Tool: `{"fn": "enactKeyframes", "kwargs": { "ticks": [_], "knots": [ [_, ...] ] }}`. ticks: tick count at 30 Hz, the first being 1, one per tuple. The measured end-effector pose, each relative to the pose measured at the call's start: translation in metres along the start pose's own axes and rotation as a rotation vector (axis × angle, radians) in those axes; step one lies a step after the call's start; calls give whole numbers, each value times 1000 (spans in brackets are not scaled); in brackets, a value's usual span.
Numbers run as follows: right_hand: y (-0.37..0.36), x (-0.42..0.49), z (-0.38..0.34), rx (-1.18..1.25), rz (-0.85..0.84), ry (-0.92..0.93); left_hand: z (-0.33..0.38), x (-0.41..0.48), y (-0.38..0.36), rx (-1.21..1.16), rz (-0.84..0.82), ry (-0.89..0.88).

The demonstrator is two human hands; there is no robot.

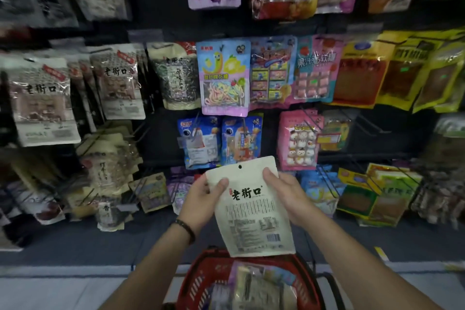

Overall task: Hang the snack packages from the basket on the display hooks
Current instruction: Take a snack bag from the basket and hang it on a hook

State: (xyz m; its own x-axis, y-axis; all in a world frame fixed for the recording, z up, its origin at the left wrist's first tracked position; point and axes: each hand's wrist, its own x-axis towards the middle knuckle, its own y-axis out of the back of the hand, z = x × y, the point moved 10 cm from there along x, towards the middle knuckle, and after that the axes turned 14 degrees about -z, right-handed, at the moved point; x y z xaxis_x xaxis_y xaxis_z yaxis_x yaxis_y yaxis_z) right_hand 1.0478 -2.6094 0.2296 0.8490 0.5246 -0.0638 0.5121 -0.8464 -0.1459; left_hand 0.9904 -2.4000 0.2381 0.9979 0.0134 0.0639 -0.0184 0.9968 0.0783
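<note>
Head view: cream package [254, 211] between both hands [251, 195]

The red basket [201, 282] is cut off by the bottom edge; its contents are blurred; the fine print on the cream package [254, 214] cannot be read; the left-hand hanging packs [40, 98] are smeared.

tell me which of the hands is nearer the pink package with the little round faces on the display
Right. The right hand grips the cream package by its right edge, just below the pink package. The left hand holds the opposite edge, farther left.
</note>
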Motion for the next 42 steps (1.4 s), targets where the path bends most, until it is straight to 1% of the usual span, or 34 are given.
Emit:
{"fn": "enactKeyframes", "kwargs": {
  "ticks": [4,7,9,10,11,13,14,15,16,17,18,19,21,22,24,26,27,28,29,30,31,32,34,35,36,39,42],
  "knots": [
    [-9,2,-39,-130,-23,81,20,16,15,-106,60,17],
    [-12,10,-70,-281,-22,112,41,29,18,-94,50,-15],
    [-14,17,-86,-361,5,109,66,35,22,-36,56,-58],
    [-16,20,-92,-374,25,110,78,37,26,21,74,-88],
    [-18,24,-98,-385,51,115,89,36,33,146,144,-109],
    [-26,33,-108,-386,124,126,107,18,47,505,363,-81],
    [-32,38,-114,-382,164,143,115,7,43,601,402,-100],
    [-39,44,-120,-393,189,164,117,2,30,647,346,-139],
    [-51,46,-129,-409,198,187,116,-1,12,653,222,-164],
    [-62,51,-135,-423,185,207,111,-3,-4,608,82,-164],
    [-74,54,-141,-457,175,213,105,-3,-12,517,-10,-150],
    [-84,56,-147,-494,165,206,104,-1,-13,387,-42,-177],
    [-104,61,-159,-566,162,179,108,7,6,266,62,-217],
    [-115,64,-163,-560,129,168,112,7,18,275,131,-225],
    [-133,70,-170,-433,31,149,120,6,45,270,254,-249],
    [-141,71,-174,-288,-60,80,122,6,74,203,336,-240],
    [-136,73,-180,-297,-54,95,124,5,89,162,368,-232],
    [-126,74,-192,-389,8,149,128,4,104,124,394,-224],
    [-113,75,-205,-521,106,211,134,2,116,95,412,-235],
    [-104,76,-214,-622,191,228,137,4,128,75,412,-219],
    [-100,81,-216,-671,217,206,140,4,136,74,409,-184],
    [-100,93,-212,-674,186,160,141,4,146,73,415,-136],
    [-115,118,-196,-603,19,93,139,11,165,82,410,-90],
    [-127,125,-193,-582,-54,94,139,14,173,70,388,-87],
    [-131,139,-186,-576,-92,94,140,16,182,51,371,-83],
    [-154,160,-182,-585,-156,115,146,18,204,-23,339,-111],
    [-182,167,-195,-590,-156,156,149,23,230,-70,349,-114]
  ]
}}
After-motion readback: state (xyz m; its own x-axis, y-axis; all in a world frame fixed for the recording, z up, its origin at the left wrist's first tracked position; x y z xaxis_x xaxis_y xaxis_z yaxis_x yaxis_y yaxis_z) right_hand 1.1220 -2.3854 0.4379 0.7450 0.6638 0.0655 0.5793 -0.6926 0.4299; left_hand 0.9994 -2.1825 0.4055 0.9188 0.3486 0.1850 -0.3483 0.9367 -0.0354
